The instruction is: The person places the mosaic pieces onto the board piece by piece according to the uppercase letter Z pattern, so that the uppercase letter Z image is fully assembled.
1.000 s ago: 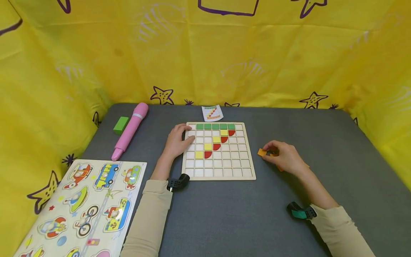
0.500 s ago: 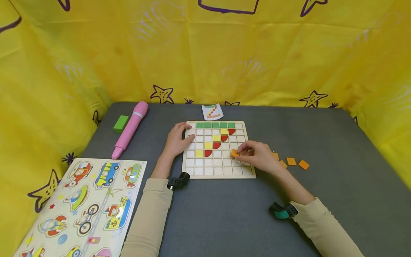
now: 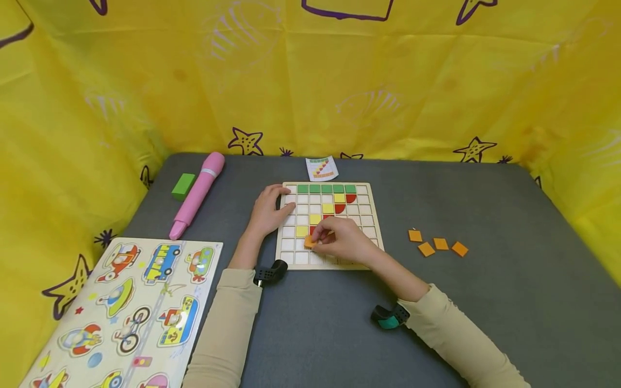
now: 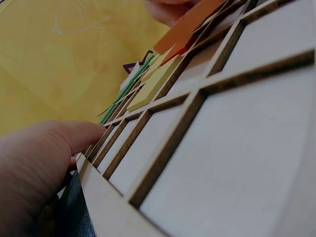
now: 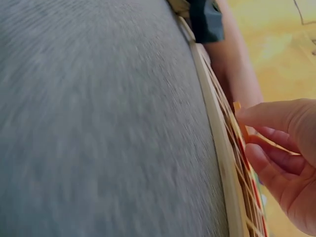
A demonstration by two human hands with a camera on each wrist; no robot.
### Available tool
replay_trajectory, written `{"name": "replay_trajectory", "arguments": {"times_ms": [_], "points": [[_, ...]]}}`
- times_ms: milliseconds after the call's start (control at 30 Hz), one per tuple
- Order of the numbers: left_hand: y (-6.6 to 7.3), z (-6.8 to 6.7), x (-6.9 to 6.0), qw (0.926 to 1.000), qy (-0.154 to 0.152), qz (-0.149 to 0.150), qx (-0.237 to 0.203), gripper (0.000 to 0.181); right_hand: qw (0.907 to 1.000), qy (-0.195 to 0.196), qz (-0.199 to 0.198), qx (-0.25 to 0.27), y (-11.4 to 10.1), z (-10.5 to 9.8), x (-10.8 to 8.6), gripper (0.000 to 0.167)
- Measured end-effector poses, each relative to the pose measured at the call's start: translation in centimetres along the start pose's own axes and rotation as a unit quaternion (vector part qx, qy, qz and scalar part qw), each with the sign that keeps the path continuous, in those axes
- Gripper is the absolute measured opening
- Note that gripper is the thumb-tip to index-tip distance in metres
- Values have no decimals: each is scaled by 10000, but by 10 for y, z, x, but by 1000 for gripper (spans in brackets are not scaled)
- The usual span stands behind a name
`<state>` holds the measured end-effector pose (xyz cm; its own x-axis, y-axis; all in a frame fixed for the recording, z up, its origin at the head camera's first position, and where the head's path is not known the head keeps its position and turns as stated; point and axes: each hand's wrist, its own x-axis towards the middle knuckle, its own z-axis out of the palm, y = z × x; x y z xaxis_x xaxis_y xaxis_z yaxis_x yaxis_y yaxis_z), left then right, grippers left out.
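A wooden grid board (image 3: pixel 301 258) lies on the dark table, with green squares along its far row and a diagonal of yellow squares and red quarter-round tiles. My left hand (image 3: pixel 268 212) rests at its far left edge, thumb and a fingertip on the board. Over the board's near left part, my right hand (image 3: pixel 343 238) pinches an orange square tile (image 3: pixel 309 242) between thumb and fingers. The tile is tilted in the right wrist view, where the fingertips (image 5: pixel 249 116) grip it. My right hand hides part of the red tiles and near cells.
Several loose orange tiles (image 3: pixel 440 244) lie right of the board. A small pattern card (image 3: pixel 322 168) sits behind it. To the left are a pink microphone-shaped toy (image 3: pixel 198 194), a green block (image 3: pixel 184 186) and a picture puzzle board (image 3: pixel 121 318). Yellow cloth (image 3: pixel 310 81) surrounds the table.
My right hand has carried an orange tile leftward from the loose tiles to over the board's near left part. My left hand has stayed at the board's edge.
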<state>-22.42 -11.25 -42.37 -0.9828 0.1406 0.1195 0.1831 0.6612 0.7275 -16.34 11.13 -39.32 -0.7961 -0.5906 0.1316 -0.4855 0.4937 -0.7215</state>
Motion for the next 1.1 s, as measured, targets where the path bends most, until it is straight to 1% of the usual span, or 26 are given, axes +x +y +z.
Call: {"name": "replay_trajectory", "arguments": {"times_ms": [133,267,433,633,733,833,967,1100], "points": [[0,2,1,10000,26,49,1,39,9996,-39,-195,-186,-3,9,5,13],[0,3,2,10000,47,79,11,40,9991,18,-281,-332,-4,15,7,14],[1,4,2,10000,32,74,14,40,9994,180,-261,-136,-5,17,6,16],[0,4,2,10000,30,53,0,40,9990,209,130,364,-3,14,1,16],[0,4,2,10000,16,46,-16,40,9980,344,258,459,1,5,-4,13],[-1,3,1,10000,-3,18,-23,40,9973,564,364,306,8,-9,-15,10],[-1,1,1,10000,-4,-25,-22,41,9948,847,563,-113,25,-33,-38,9],[-1,1,0,10000,-6,-14,-9,41,9894,1104,851,-415,44,-55,-64,11]]}}
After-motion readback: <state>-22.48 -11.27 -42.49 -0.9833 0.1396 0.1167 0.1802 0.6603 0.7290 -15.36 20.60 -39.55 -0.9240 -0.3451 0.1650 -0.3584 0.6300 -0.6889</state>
